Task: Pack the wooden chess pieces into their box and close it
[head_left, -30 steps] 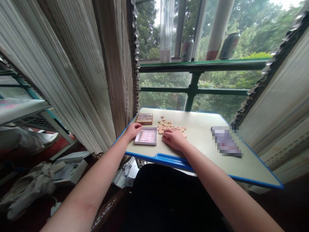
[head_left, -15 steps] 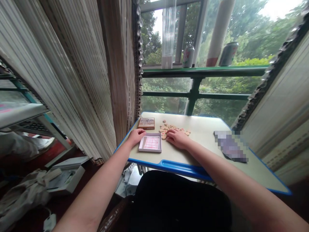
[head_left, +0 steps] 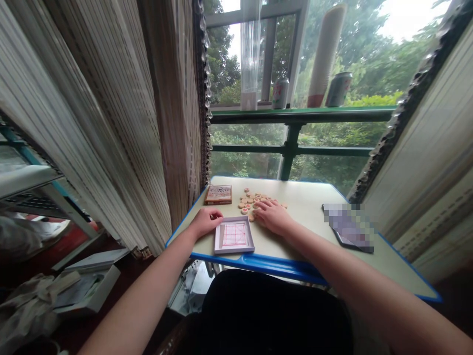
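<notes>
Lying unclenched over the discs (head_left: 250,200), the right hand (head_left: 272,216) could scatter them by sweeping too widely, while the left hand (head_left: 205,222) curls beside the tray (head_left: 232,220), its grip unclear.

Soft daylight comes from the window (head_left: 247,165) ahead, where the sky (head_left: 406,19) burns out to white — the tabletop (head_left: 308,197) catches it evenly, while the floor (head_left: 127,276) sinks into dimness. Wide-angle distortion slants the curtains (head_left: 99,98) toward the edges. Fine detail is soft, the xiangqi pieces' (head_left: 245,210) markings barely legible — and coarse pixelation masks the phone (head_left: 347,229).
</notes>
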Action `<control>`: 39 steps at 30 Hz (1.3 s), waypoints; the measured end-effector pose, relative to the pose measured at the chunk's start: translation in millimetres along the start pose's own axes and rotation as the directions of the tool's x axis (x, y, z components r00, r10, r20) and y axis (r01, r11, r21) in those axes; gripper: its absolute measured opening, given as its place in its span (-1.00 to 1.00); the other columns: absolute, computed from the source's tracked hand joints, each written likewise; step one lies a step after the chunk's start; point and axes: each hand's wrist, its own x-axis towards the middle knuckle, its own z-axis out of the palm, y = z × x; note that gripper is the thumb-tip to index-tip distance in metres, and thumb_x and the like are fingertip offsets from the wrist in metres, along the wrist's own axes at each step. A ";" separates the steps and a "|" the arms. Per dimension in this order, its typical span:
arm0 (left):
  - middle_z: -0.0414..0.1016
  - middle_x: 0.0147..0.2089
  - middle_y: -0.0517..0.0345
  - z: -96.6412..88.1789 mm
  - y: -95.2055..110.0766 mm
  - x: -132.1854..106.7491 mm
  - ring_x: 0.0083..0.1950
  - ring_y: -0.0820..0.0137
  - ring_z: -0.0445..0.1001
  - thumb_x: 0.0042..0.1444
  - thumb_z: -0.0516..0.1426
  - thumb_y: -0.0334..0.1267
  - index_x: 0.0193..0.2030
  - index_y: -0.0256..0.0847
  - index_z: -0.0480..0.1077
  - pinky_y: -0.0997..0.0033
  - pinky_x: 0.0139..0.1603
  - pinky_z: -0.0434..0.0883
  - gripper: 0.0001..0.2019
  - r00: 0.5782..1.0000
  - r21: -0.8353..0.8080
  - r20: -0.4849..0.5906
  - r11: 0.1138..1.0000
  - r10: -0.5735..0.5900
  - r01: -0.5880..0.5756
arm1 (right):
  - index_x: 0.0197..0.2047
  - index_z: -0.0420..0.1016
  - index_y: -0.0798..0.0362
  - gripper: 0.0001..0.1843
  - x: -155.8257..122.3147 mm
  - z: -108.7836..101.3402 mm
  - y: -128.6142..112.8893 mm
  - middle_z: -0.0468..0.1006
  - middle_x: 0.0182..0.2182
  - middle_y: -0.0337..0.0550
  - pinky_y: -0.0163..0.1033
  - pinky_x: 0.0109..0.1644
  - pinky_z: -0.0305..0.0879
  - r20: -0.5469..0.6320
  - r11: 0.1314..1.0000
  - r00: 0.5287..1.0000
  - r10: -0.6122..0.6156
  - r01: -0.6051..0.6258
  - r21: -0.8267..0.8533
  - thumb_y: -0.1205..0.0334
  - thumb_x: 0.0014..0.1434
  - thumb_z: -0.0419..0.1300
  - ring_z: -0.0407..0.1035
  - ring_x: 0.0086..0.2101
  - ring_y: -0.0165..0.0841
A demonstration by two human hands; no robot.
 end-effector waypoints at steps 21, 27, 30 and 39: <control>0.40 -0.46 0.16 -0.2 5.4 0.5 -0.41 0.44 0.31 -0.06 0.14 -0.27 -0.47 -0.28 0.39 0.46 -0.37 0.26 -0.89 0.987 0.139 0.129 0.984 0.091 -0.109 | 0.13 0.41 -0.15 -0.60 -18.0 4.7 -1.3 0.28 0.23 -0.17 0.13 0.26 -0.04 -0.024 0.980 0.983 0.184 -0.181 0.079 0.12 0.30 -0.05 0.09 0.20 -0.11; 0.39 -0.45 0.17 -2.2 13.3 -0.5 -0.40 0.42 0.28 -0.06 0.10 -0.24 -0.47 -0.25 0.36 0.42 -0.36 0.22 -0.88 0.970 0.267 0.206 0.947 0.127 -0.181 | 0.07 0.46 -0.03 -0.63 -46.4 -12.7 10.8 0.28 0.22 -0.05 0.05 0.20 0.11 -0.013 0.973 0.975 0.221 -0.220 0.066 0.11 0.24 0.06 0.12 0.18 -0.08; 0.40 -0.44 0.16 0.8 17.9 -0.8 -0.40 0.41 0.30 -0.05 0.10 -0.23 -0.47 -0.24 0.36 0.42 -0.36 0.22 -0.88 0.971 0.270 0.207 0.946 0.123 -0.178 | 0.10 0.42 0.02 -0.56 -67.8 -16.9 25.8 0.31 0.19 0.05 0.02 0.17 0.17 -0.004 0.964 0.968 0.251 -0.249 0.089 0.02 0.22 0.07 0.21 0.12 -0.11; 0.48 -0.40 0.10 47.6 87.3 15.2 -0.37 0.35 0.37 0.02 0.09 -0.15 -0.46 -0.18 0.43 0.43 -0.41 0.18 -0.82 0.920 0.358 0.360 0.888 0.153 -0.288 | -0.18 0.54 0.04 -0.75 -83.5 -8.8 43.8 0.52 -0.08 -0.03 -0.10 0.07 0.27 -0.099 0.933 0.945 0.311 -0.284 0.221 0.18 0.23 0.06 0.33 -0.07 -0.23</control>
